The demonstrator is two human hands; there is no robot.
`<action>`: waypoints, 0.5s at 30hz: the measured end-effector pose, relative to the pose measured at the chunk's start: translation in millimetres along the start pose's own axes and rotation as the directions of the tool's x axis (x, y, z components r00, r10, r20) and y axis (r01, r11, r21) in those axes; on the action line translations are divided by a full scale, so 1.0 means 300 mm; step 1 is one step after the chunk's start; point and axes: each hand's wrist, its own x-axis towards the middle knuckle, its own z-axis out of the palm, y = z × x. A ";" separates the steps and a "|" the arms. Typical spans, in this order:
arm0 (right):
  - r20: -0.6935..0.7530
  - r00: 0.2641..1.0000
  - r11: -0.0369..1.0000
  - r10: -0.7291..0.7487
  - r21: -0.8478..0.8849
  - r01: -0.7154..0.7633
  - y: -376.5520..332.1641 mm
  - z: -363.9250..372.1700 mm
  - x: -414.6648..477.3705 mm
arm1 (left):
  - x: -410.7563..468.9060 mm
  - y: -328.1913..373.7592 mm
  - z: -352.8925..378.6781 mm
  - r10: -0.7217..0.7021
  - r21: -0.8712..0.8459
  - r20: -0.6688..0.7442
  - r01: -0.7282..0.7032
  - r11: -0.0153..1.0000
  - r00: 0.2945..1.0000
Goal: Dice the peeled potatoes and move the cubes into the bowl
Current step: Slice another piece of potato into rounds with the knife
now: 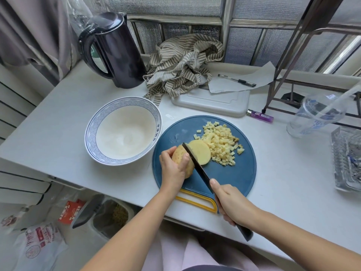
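Observation:
On the round blue cutting board [230, 173] my left hand [172, 167] grips a potato [180, 156] from its left side. My right hand [233, 204] holds a black knife [197, 163] whose blade is down in the potato. To the right of the blade a cut slice [201, 151] leans away, its pale face up. A heap of small potato cubes [220, 142] lies on the board's far right part. The white bowl [91, 137] with a blue patterned rim stands left of the board, with nothing in it.
A black kettle [115, 51] and a striped cloth [181, 67] sit at the back. A white tray [213, 102], paper and pen [236, 80], a purple lighter [260, 115], a plastic cup [314, 116] and a glass dish [347, 159] lie to the right. A bin [105, 214] stands under the table's front edge.

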 end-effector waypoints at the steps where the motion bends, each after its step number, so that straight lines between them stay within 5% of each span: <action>1: -0.011 1.000 1.000 -0.011 -0.026 0.011 -0.002 0.002 0.000 | -0.001 0.000 0.001 -0.004 -0.004 0.003 0.004 1.000 1.000; 15: -0.167 0.965 0.972 -0.200 -0.159 0.174 0.041 0.063 0.017 | 0.005 -0.021 -0.002 -0.022 -0.058 -0.019 0.021 0.998 1.000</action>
